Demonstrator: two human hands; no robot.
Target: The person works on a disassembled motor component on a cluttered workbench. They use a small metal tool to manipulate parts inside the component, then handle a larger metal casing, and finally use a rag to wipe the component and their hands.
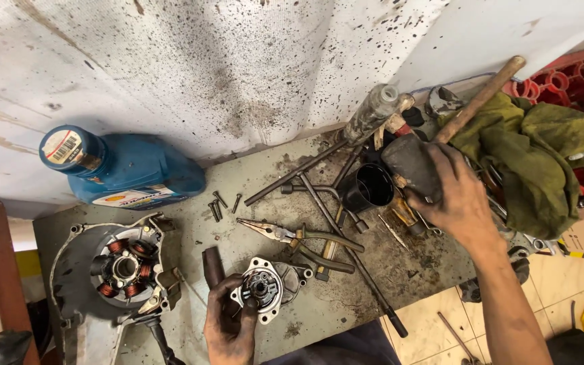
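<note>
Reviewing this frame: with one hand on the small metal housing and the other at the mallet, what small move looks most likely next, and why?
Probably the right hand lifts the rubber mallet toward the small round metal housing. The hand already rests on the mallet's black head, its wooden handle pointing away, while the left hand steadies the housing on the bench.

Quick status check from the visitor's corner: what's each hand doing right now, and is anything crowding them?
Left hand grips small metal housing. Right hand closed on rubber mallet at bench back. Pliers, long rods, loose bolts between them.
</note>
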